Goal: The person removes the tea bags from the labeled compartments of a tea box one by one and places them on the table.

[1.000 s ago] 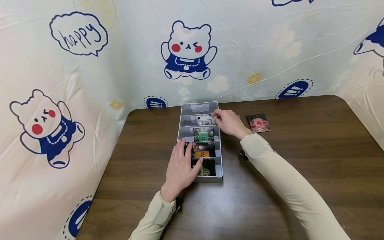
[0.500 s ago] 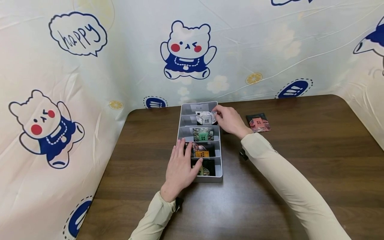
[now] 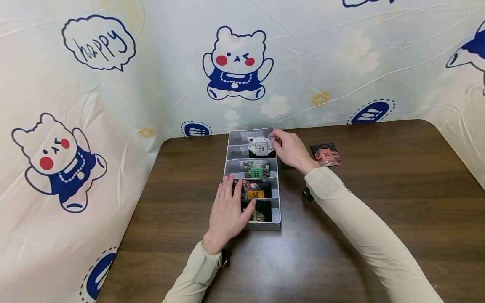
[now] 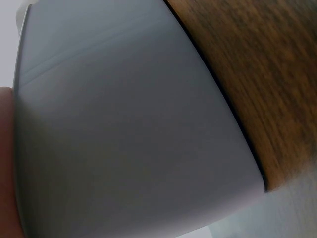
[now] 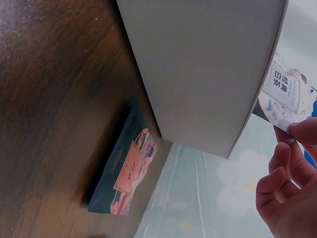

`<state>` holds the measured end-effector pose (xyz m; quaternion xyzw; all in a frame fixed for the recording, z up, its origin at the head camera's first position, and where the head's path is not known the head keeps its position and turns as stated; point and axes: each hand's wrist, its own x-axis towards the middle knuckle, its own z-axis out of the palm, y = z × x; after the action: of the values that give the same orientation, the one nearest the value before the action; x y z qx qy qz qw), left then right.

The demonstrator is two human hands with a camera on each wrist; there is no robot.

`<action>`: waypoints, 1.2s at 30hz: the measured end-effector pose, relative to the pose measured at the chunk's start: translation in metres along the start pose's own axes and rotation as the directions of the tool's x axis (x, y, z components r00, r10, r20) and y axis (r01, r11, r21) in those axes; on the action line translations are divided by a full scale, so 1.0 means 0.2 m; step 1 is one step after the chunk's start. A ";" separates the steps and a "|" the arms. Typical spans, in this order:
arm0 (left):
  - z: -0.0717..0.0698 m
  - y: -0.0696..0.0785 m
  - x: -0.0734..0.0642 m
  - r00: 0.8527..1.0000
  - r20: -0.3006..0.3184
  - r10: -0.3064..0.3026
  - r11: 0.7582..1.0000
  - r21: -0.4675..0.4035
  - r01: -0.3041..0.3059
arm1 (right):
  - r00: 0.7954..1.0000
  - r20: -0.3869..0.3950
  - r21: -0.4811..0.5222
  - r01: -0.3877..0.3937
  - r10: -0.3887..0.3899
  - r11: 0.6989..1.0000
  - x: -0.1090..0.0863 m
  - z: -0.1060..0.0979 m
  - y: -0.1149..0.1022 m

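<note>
A grey divided box [image 3: 278,185] stands on the table with tea sachets in its compartments. My right hand [image 3: 291,149] pinches the right edge of a white tea sachet [image 3: 261,147] between thumb and finger. The sachet stands upright at the second compartment from the back, its black lower part behind the divider. The right wrist view shows this white tea sachet [image 5: 282,91] rising above the box rim. My left hand [image 3: 228,210] rests over the box's left side near the front, fingers straight, partly covering an orange-labelled sachet [image 3: 257,191] and a yellow-green-labelled one [image 3: 261,214].
A green-labelled sachet [image 3: 257,170] sits in the middle compartment. To the right of the box, a black sachet with a pink label [image 3: 326,154] lies on the brown table [image 3: 322,252]. A printed cloth [image 3: 295,63] hangs behind the table.
My right hand has risen slightly toward the back, and the white tea sachet has come up higher and more upright out of its compartment. My left hand has stayed still.
</note>
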<state>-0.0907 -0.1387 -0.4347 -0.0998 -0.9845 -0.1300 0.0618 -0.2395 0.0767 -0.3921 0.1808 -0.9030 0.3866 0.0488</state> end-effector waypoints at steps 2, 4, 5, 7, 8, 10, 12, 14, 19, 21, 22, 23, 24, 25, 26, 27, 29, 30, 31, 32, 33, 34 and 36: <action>0.00 0.00 0.00 1.000 0.000 0.001 1.000 0.000 -0.001 | 1.000 -0.007 0.008 0.001 -0.001 1.000 0.00 -0.01 0.00; 0.00 0.00 0.00 1.000 0.002 0.002 1.000 0.000 -0.002 | 1.000 -0.015 0.010 0.002 -0.002 1.000 0.00 -0.01 0.00; 0.00 0.00 0.00 1.000 0.003 0.003 1.000 -0.001 -0.003 | 1.000 -0.020 0.012 0.003 -0.002 1.000 0.00 -0.02 0.00; 0.00 0.00 0.01 1.000 0.003 0.004 1.000 -0.002 -0.004 | 1.000 -0.030 0.016 0.005 -0.004 1.000 0.00 -0.02 0.00; 0.00 0.00 0.01 1.000 0.004 0.004 1.000 -0.003 -0.004 | 0.999 -0.035 0.018 0.005 -0.005 1.000 0.00 -0.02 -0.01; 0.00 0.00 0.01 1.000 0.004 0.003 1.000 -0.003 -0.003 | 0.999 -0.044 0.023 0.005 -0.004 1.000 0.01 -0.03 -0.01; 0.00 0.00 0.01 1.000 0.004 0.003 1.000 -0.001 -0.003 | 0.999 -0.052 0.025 0.006 -0.005 1.000 0.01 -0.03 0.00; 0.00 0.00 0.01 1.000 0.007 0.003 1.000 0.001 -0.003 | 0.998 -0.060 0.026 0.005 -0.004 1.000 0.01 -0.03 0.00; 0.00 0.00 0.01 1.000 0.004 0.005 1.000 0.001 -0.005 | 0.998 -0.069 0.032 -0.003 0.006 0.999 0.01 -0.03 0.00; 0.00 0.00 0.01 1.000 0.004 0.003 1.000 0.001 -0.003 | 0.997 -0.071 0.035 -0.007 0.010 0.999 0.01 -0.03 0.00; 0.00 0.00 0.01 1.000 0.004 0.002 1.000 0.001 -0.002 | 0.997 -0.073 0.035 -0.010 0.012 0.999 0.01 -0.03 0.01; 0.00 0.00 0.01 1.000 0.006 0.001 1.000 0.001 -0.001 | 0.997 -0.075 0.037 -0.011 0.014 0.999 0.01 -0.03 0.01; 0.00 0.00 0.00 1.000 0.007 0.000 1.000 0.002 0.000 | 0.997 -0.078 0.037 -0.011 0.014 0.999 0.01 -0.03 0.01; 0.00 0.00 0.00 1.000 0.008 -0.001 1.000 0.002 0.001 | 0.997 -0.082 0.036 -0.011 0.014 0.999 0.01 -0.03 0.01; 0.00 0.00 0.00 1.000 0.008 -0.001 1.000 0.001 0.001 | 0.996 -0.085 0.035 -0.012 0.015 0.999 0.01 -0.03 0.01; 0.00 0.00 0.00 1.000 0.008 0.000 1.000 0.000 0.000 | 0.996 -0.087 0.034 -0.014 0.017 0.999 0.01 -0.04 0.01; 0.00 0.00 0.00 1.000 0.008 0.000 1.000 -0.002 0.000 | 0.996 -0.090 0.035 -0.017 0.020 0.999 0.01 -0.04 0.01; 0.00 0.00 0.00 1.000 0.008 0.000 1.000 -0.002 0.000 | 0.995 -0.092 0.037 -0.021 0.024 0.999 0.01 -0.04 0.01; 0.00 0.00 0.00 1.000 0.008 0.000 1.000 -0.001 0.000 | 0.995 -0.092 0.039 -0.025 0.028 0.999 0.01 -0.04 0.01; 0.00 0.00 0.00 1.000 0.009 -0.001 1.000 -0.001 0.001 | 0.995 -0.093 0.042 -0.029 0.033 0.999 0.01 -0.05 0.00; 0.00 0.00 0.00 1.000 0.010 -0.001 1.000 -0.001 0.001 | 0.995 -0.094 0.046 -0.032 0.037 0.998 0.01 -0.05 0.00; 0.00 0.00 0.00 1.000 0.011 -0.001 1.000 -0.001 0.001 | 0.994 -0.097 0.047 -0.035 0.040 0.998 0.01 -0.05 0.00; 0.00 0.00 0.00 1.000 0.011 -0.001 1.000 0.001 0.001 | 0.994 -0.104 0.050 -0.037 0.042 0.998 0.01 -0.06 0.00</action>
<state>-0.0908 -0.1387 -0.4339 -0.0998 -0.9850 -0.1292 0.0565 -0.2425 0.0848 -0.3844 0.1438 -0.8930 0.4180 0.0841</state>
